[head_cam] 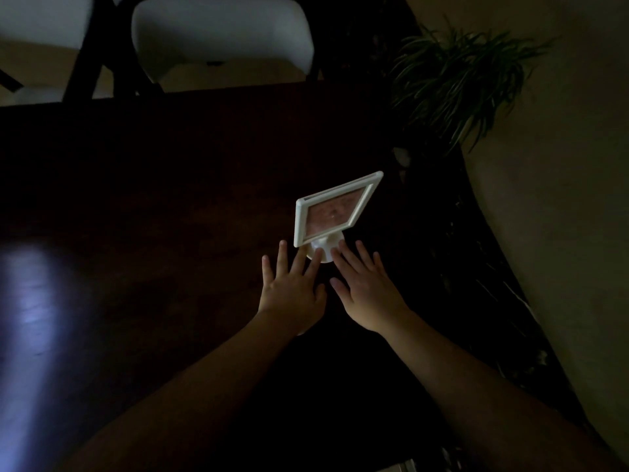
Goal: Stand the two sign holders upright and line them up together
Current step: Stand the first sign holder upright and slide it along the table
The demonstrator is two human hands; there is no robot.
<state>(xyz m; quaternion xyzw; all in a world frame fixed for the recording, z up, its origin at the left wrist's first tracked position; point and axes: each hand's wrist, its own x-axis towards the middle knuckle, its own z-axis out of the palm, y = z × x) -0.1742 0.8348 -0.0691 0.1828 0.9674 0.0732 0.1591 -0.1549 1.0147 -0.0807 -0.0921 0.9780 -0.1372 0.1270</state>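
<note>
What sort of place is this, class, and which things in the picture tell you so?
Probably a dim dining area in a home or eatery: a dark wooden table, white chairs pushed up along its far side, and a leafy potted plant beside it.

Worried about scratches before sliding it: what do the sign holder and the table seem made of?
Sign holder: likely white plastic, judging by its matte, moulded frame and round base. Table: looks like dark wood with a semi-gloss finish, since it reflects a light patch; dim light leaves this uncertain.
</note>
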